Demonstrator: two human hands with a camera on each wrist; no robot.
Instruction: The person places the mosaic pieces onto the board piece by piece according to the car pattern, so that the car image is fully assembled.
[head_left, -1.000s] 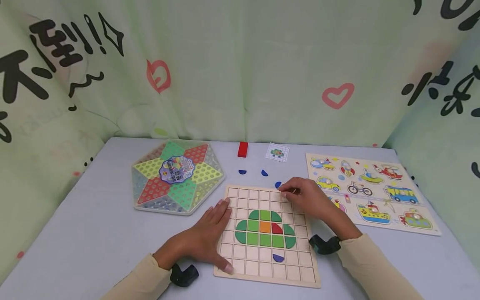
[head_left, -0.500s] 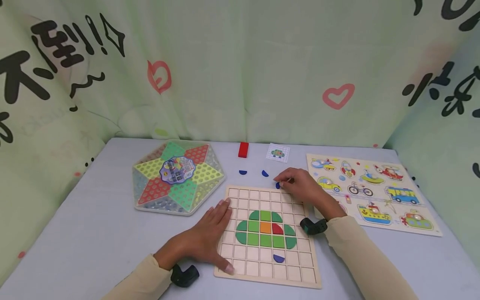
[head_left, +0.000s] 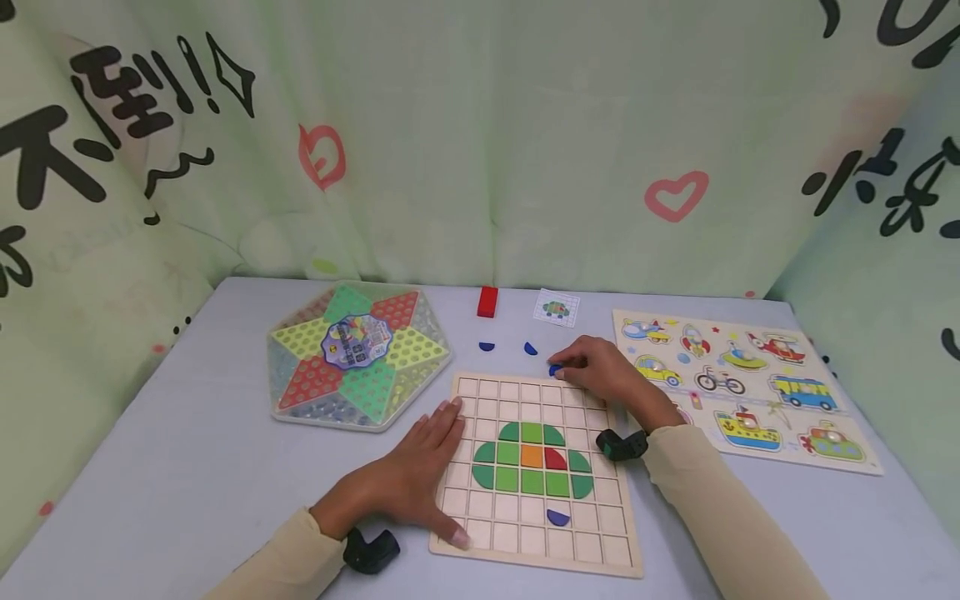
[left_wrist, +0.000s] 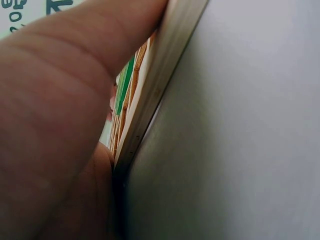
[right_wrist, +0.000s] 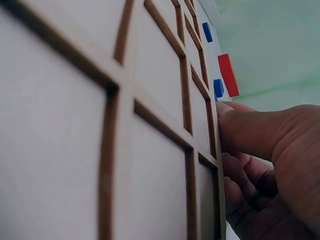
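A wooden grid board [head_left: 528, 542] lies on the table, with green, orange and red pieces forming a rounded shape in its cells. My left hand [head_left: 411, 471] rests with spread, straight fingers along the board's left edge; the thumb lies on its lower left corner. Just past the board's far edge, my right hand [head_left: 607, 375] pinches a small blue half-circle piece [head_left: 555, 369] between thumb and forefinger. Another blue half-circle [head_left: 557, 517] lies on the lower part of the board. Two more blue pieces, a middle one [head_left: 530, 348] and a left one [head_left: 487, 347], lie farther back.
A red block [head_left: 487, 302] and a small pattern card [head_left: 557, 308] lie at the back. To the left is a hexagonal Chinese checkers board [head_left: 360, 354]. A vehicle puzzle board [head_left: 742, 387] lies on the right, near my right forearm. Curtains hang behind the table.
My right hand has moved slightly back and its fingertips have closed on the nearest blue half-circle beyond the board. My left hand has stayed in place on the board.
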